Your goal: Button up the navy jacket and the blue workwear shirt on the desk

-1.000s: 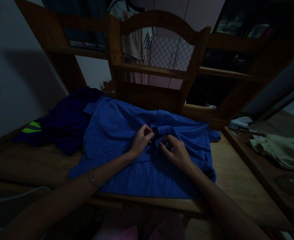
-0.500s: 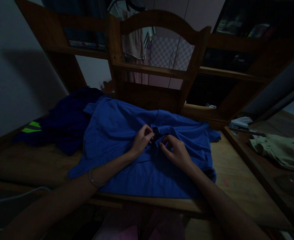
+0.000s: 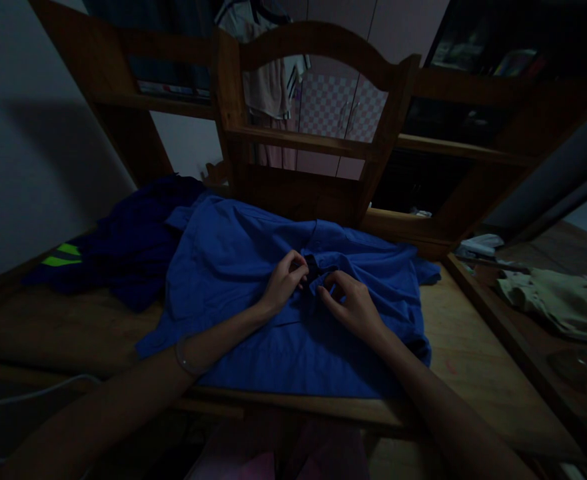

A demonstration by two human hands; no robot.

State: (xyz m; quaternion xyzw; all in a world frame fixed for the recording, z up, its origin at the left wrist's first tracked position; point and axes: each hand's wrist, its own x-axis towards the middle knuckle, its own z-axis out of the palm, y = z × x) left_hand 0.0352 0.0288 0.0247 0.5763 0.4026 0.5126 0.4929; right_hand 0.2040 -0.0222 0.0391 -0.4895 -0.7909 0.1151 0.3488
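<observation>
A bright blue shirt lies spread over a wooden table. My left hand pinches the shirt's front edge near the middle, fingers curled closed on the cloth. My right hand sits just to the right, its fingers also pinched on the same fold of the shirt. Between the two hands is a small dark gap in the cloth. A thin bracelet is on my left wrist.
A dark navy garment with a neon green stripe lies left of the shirt. A wooden frame with shelves rises behind the table. A pale green cloth and small items lie on a surface at right. The room is dim.
Almost nothing has moved; my fingers shift slightly on the shirt's front edge.
</observation>
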